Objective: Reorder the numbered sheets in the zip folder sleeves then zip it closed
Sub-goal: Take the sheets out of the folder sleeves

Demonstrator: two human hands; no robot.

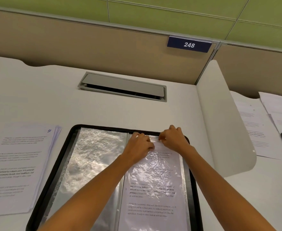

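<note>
Sign "248"; loose sheet "10"

Bare tabletop lies free between the far edge of the open zip folder and the cable hatch, and also behind the stack of sheets on the left. That stack lies just beside the folder's left edge with only a narrow strip between them, while a white curved divider stands upright near the folder's right edge. The beige partition wall closes off the back, and the left hand and right hand crowd the top of the right sleeve, leaving the left sleeve uncovered.
</note>
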